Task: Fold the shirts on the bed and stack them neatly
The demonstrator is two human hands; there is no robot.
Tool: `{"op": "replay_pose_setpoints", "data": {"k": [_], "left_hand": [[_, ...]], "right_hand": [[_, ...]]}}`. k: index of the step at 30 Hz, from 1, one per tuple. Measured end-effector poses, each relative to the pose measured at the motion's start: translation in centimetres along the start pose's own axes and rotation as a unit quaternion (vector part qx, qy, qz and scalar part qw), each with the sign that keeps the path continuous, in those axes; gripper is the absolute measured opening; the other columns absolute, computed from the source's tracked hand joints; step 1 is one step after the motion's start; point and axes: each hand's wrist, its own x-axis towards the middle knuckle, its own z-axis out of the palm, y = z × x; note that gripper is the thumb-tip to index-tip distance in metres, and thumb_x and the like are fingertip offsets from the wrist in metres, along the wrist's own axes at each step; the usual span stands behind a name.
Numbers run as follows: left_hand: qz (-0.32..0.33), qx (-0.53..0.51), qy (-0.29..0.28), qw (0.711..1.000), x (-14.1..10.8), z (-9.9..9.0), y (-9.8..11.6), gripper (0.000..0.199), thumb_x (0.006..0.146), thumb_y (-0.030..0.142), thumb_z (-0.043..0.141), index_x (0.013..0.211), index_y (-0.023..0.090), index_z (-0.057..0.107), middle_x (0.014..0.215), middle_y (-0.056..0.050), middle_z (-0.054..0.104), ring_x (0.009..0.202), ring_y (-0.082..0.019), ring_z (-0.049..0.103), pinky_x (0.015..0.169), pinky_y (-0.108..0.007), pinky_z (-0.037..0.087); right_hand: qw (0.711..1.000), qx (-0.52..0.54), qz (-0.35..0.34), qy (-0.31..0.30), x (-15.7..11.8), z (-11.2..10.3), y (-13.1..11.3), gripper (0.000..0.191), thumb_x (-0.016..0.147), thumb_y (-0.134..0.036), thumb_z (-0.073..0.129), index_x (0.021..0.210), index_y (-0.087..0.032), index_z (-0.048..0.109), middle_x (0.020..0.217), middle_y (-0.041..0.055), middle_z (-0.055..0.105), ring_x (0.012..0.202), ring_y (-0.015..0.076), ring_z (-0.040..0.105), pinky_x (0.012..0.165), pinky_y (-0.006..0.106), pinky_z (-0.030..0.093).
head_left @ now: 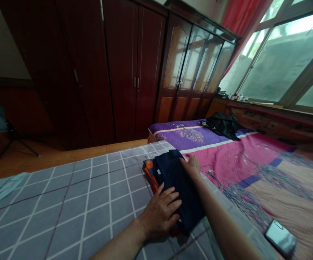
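Observation:
A folded navy garment (176, 180) lies on top of a small stack of folded clothes, with orange and red cloth (150, 173) showing along its left side. My left hand (161, 213) rests on the near left part of the navy cloth, fingers spread flat. At the far right edge of the stack, my right hand (191, 167) touches the navy cloth with its fingers stretched and apart. Beneath the stack is a grey checked sheet (96, 191). Part of the stack's right side is hidden by my right forearm.
A purple and pink patterned bed cover (221, 155) lies beyond and to the right, bearing a black garment (222, 124) and a phone (281, 238). Pale green cloth (1, 189) lies at the left. Dark wardrobes (134, 72) line the back; a tripod stand (17, 141) is at the far left.

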Motion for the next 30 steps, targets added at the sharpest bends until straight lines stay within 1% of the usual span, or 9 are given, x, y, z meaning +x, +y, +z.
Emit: {"op": "replay_pose_setpoints", "data": {"k": [3, 7, 10, 14, 19, 22, 24, 27, 30], "left_hand": [[0.003, -0.002, 0.001, 1.0, -0.1, 0.1, -0.1, 0.04, 0.094, 0.04, 0.041, 0.13, 0.023, 0.05, 0.135, -0.004, 0.054, 0.135, -0.019, 0.034, 0.116, -0.048, 0.009], [0.006, -0.011, 0.002, 1.0, -0.2, -0.1, -0.2, 0.041, 0.095, 0.04, 0.039, 0.13, 0.022, 0.05, 0.136, -0.005, 0.053, 0.135, -0.02, 0.033, 0.116, -0.048, 0.009], [0.005, -0.016, -0.005, 1.0, -0.4, -0.4, -0.1, 0.041, 0.094, 0.039, 0.04, 0.13, 0.022, 0.05, 0.134, -0.005, 0.054, 0.135, -0.02, 0.034, 0.116, -0.048, 0.01], [0.005, -0.011, -0.006, 1.0, -0.5, -0.9, -0.2, 0.043, 0.093, 0.038, 0.043, 0.131, 0.019, 0.049, 0.136, -0.008, 0.052, 0.137, -0.021, 0.031, 0.117, -0.046, 0.01], [0.016, -0.008, -0.003, 1.0, -0.7, -0.7, -0.4, 0.044, 0.092, 0.037, 0.043, 0.131, 0.017, 0.048, 0.137, -0.008, 0.051, 0.136, -0.023, 0.031, 0.115, -0.047, 0.013], [0.036, -0.013, 0.001, 0.999, -0.8, -0.7, -0.4, 0.042, 0.093, 0.037, 0.041, 0.13, 0.018, 0.049, 0.135, -0.008, 0.053, 0.134, -0.024, 0.034, 0.114, -0.048, 0.018], [0.049, -0.007, 0.011, 0.999, -0.8, -0.7, -0.3, 0.041, 0.093, 0.037, 0.041, 0.129, 0.018, 0.05, 0.134, -0.009, 0.054, 0.133, -0.024, 0.037, 0.113, -0.048, 0.019], [0.063, 0.012, 0.026, 0.998, -0.9, -0.6, -0.2, 0.04, 0.094, 0.039, 0.04, 0.126, 0.018, 0.053, 0.13, -0.01, 0.057, 0.13, -0.025, 0.041, 0.114, -0.049, 0.016], [0.062, 0.031, 0.032, 0.997, -0.9, 0.0, -0.1, 0.042, 0.093, 0.042, 0.041, 0.123, 0.017, 0.056, 0.127, -0.011, 0.058, 0.126, -0.027, 0.045, 0.113, -0.049, 0.02]], "right_hand": [[0.999, 0.012, -0.052, 0.005, -1.0, -0.4, -2.2, 0.038, 0.083, -0.036, 0.051, 0.112, -0.014, 0.061, 0.115, 0.015, 0.059, 0.115, 0.0284, 0.048, 0.097, 0.037, 0.034], [0.99, 0.051, -0.115, -0.065, -2.9, 0.6, -6.4, 0.023, 0.074, -0.041, 0.063, 0.08, -0.019, 0.069, 0.091, 0.0094, 0.066, 0.098, 0.0267, 0.057, 0.087, 0.033, 0.039], [0.984, 0.088, -0.119, -0.102, -3.6, 1.8, -8.5, 0.014, 0.063, -0.029, 0.07, 0.059, -0.018, 0.063, 0.077, 0.0086, 0.066, 0.09, 0.0266, 0.06, 0.08, 0.031, 0.041], [0.976, 0.168, -0.07, -0.121, -2.8, 2.5, -8.9, 0.021, 0.074, -0.031, 0.056, 0.059, -0.016, 0.061, 0.061, 0.0062, 0.062, 0.07, 0.021, 0.062, 0.062, 0.027, 0.044], [0.953, 0.249, -0.057, -0.161, -2.4, 2.4, -7.8, 0.036, 0.079, -0.043, 0.049, 0.071, -0.012, 0.066, 0.067, 0.0074, 0.067, 0.058, 0.0165, 0.061, 0.052, 0.024, 0.047], [0.962, 0.225, -0.074, -0.136, -2.4, 2.2, -7.2, 0.04, 0.084, -0.043, 0.044, 0.086, -0.011, 0.068, 0.08, 0.0095, 0.07, 0.071, 0.019, 0.065, 0.065, 0.029, 0.051], [0.975, 0.182, -0.088, -0.096, -2.4, 2.1, -6.8, 0.04, 0.087, -0.041, 0.041, 0.101, -0.013, 0.066, 0.097, 0.0107, 0.069, 0.091, 0.0216, 0.064, 0.081, 0.033, 0.049], [0.988, 0.093, -0.109, -0.055, -2.7, 2.8, -6.1, 0.045, 0.086, -0.042, 0.049, 0.122, -0.016, 0.058, 0.132, 0.013, 0.053, 0.126, 0.0278, 0.042, 0.105, 0.042, 0.031], [0.992, 0.003, -0.113, -0.061, -3.6, 4.5, -5.4, 0.062, 0.084, -0.045, 0.055, 0.137, -0.013, 0.044, 0.146, 0.0163, 0.036, 0.136, 0.034, 0.023, 0.11, 0.049, 0.016]]}}
